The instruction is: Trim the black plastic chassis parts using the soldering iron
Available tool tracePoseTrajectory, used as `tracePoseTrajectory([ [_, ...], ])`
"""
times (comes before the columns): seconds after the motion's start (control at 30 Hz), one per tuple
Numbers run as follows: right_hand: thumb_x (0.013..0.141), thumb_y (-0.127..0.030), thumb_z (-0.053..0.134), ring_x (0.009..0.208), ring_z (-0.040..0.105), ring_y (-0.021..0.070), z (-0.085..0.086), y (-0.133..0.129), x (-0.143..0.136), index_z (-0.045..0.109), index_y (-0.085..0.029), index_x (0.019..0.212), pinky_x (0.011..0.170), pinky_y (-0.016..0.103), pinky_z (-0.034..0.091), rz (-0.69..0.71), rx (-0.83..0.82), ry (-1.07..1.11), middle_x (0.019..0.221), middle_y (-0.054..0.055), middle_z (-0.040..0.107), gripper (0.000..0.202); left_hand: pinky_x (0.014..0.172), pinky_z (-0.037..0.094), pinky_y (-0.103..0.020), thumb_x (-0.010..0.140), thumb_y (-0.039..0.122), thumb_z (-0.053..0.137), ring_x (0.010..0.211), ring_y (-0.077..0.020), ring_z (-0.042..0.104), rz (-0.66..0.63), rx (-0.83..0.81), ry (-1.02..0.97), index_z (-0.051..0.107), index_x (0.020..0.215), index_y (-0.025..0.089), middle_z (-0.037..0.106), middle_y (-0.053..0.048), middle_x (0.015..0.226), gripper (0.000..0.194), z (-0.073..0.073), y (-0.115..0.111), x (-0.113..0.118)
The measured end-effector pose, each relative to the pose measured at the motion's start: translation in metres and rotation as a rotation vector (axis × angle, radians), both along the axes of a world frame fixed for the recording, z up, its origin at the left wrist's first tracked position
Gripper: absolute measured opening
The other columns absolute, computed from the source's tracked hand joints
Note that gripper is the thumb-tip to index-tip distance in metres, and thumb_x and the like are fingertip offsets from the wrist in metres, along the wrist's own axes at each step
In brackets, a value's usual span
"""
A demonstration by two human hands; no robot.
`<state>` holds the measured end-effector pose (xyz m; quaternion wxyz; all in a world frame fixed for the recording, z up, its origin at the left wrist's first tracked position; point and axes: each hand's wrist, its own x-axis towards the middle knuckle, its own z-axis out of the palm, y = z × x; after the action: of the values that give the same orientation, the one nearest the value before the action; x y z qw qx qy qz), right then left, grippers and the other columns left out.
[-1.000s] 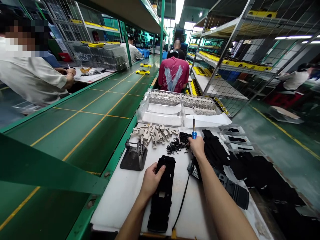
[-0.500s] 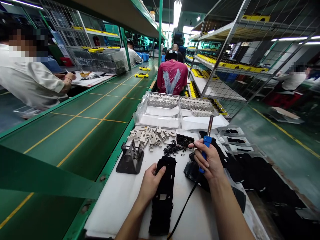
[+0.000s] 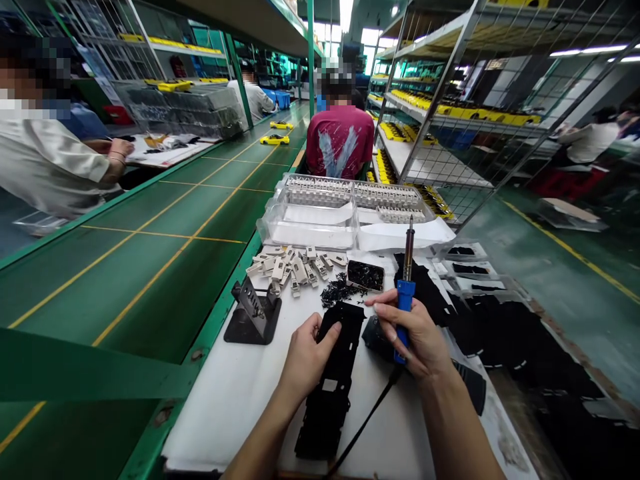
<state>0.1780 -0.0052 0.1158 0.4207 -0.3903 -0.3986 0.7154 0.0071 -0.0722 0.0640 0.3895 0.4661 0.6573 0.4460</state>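
My left hand (image 3: 310,353) grips the upper left edge of a long flat black plastic panel (image 3: 330,407), thumb on top; the panel lies slanted over the white work surface (image 3: 240,400). In my right hand (image 3: 413,333) is a soldering iron (image 3: 406,293) with a blue handle, its metal tip pointing up and its black cord trailing down toward me. The right index finger reaches left, close to the panel's top right corner. Beyond the panel are a heap of small black parts (image 3: 340,291) and a small box of black bits (image 3: 365,275).
White plastic parts (image 3: 295,267) lie piled behind a black metal stand (image 3: 253,313). Clear trays (image 3: 310,217) stand at the back. Black panels (image 3: 515,333) are stacked at right. A green conveyor (image 3: 165,207) with yellow toy cars (image 3: 275,139) runs along the left. A co-worker in a red shirt (image 3: 340,140) sits ahead.
The panel's top end has swung slightly right with my left hand. My right hand has turned the iron more upright. The whole view has shifted a little.
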Motion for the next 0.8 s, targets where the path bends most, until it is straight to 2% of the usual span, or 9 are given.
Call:
tracePoseTrajectory([
  [0.1, 0.066, -0.031, 0.081, 0.023, 0.029, 0.0019, -0.004, -0.004, -0.005, 0.067, -0.015, 0.079, 0.022, 0.013, 0.019, 0.010, -0.018, -0.042, 0.040, -0.008, 0.049, 0.025, 0.051, 0.024, -0.023, 0.084, 0.050, 0.057, 0.057, -0.0109, 0.029, -0.002, 0.000, 0.018, 0.031, 0.064, 0.022, 0.028, 0.007, 0.059, 0.043, 0.005, 0.001, 0.004],
  [0.17, 0.065, -0.033, 0.082, 0.023, 0.029, 0.0022, -0.006, -0.006, -0.009, 0.066, -0.015, 0.078, 0.022, 0.013, 0.019, 0.000, -0.015, -0.073, 0.039, -0.009, 0.047, 0.027, 0.050, 0.024, -0.023, 0.084, 0.049, 0.057, 0.055, -0.0108, 0.031, 0.000, 0.002, 0.011, 0.033, 0.065, 0.022, 0.031, 0.007, 0.058, 0.041, 0.008, 0.001, 0.006],
  [0.27, 0.067, -0.036, 0.080, 0.023, 0.032, 0.0033, -0.007, -0.010, -0.015, 0.067, -0.014, 0.079, 0.023, 0.014, 0.019, 0.011, 0.029, -0.126, 0.041, -0.006, 0.052, 0.028, 0.049, 0.025, -0.023, 0.084, 0.048, 0.058, 0.054, -0.0107, 0.034, 0.025, -0.012, 0.027, 0.035, 0.067, 0.022, 0.035, 0.008, 0.056, 0.038, 0.009, 0.000, 0.009],
  [0.37, 0.070, -0.038, 0.078, 0.024, 0.034, 0.0033, -0.005, -0.013, -0.021, 0.068, -0.014, 0.082, 0.023, 0.015, 0.020, -0.005, 0.088, -0.187, 0.050, 0.000, 0.063, 0.029, 0.048, 0.026, -0.022, 0.084, 0.048, 0.059, 0.052, -0.0104, 0.039, 0.064, -0.024, 0.011, 0.040, 0.073, 0.022, 0.044, 0.007, 0.057, 0.033, 0.010, -0.001, 0.011],
  [0.5, 0.072, -0.041, 0.077, 0.024, 0.037, 0.0040, -0.005, -0.018, -0.029, 0.067, -0.014, 0.084, 0.024, 0.018, 0.022, -0.043, 0.134, -0.248, 0.065, 0.005, 0.071, 0.031, 0.045, 0.030, -0.020, 0.084, 0.046, 0.059, 0.048, -0.0114, 0.045, 0.074, -0.041, -0.127, 0.046, 0.102, 0.022, 0.060, 0.004, 0.062, 0.033, 0.013, -0.005, 0.013],
  [0.57, 0.074, -0.042, 0.076, 0.024, 0.036, 0.0043, -0.006, -0.020, -0.032, 0.066, -0.015, 0.085, 0.024, 0.019, 0.021, -0.060, 0.148, -0.270, 0.065, 0.005, 0.071, 0.031, 0.046, 0.034, -0.021, 0.086, 0.044, 0.058, 0.049, -0.0129, 0.050, 0.056, -0.022, -0.167, 0.043, 0.121, 0.023, 0.065, 0.003, 0.067, 0.044, 0.015, -0.008, 0.013],
  [0.63, 0.075, -0.043, 0.074, 0.025, 0.034, 0.0038, -0.007, -0.022, -0.033, 0.066, -0.016, 0.086, 0.025, 0.020, 0.020, -0.093, 0.178, -0.302, 0.064, 0.003, 0.069, 0.030, 0.048, 0.037, -0.022, 0.088, 0.040, 0.056, 0.052, -0.0143, 0.054, 0.041, 0.011, -0.144, 0.043, 0.131, 0.025, 0.067, 0.001, 0.070, 0.048, 0.017, -0.009, 0.013],
  [0.8, 0.074, -0.041, 0.076, 0.041, 0.040, 0.0055, -0.010, -0.026, -0.034, 0.068, -0.018, 0.084, 0.035, 0.021, 0.030, -0.207, 0.295, -0.422, 0.069, -0.001, 0.061, 0.026, 0.059, 0.045, -0.026, 0.088, 0.031, 0.053, 0.064, -0.0184, 0.063, 0.042, 0.080, -0.023, 0.055, 0.127, 0.028, 0.072, -0.002, 0.083, 0.039, 0.021, -0.011, 0.015],
])
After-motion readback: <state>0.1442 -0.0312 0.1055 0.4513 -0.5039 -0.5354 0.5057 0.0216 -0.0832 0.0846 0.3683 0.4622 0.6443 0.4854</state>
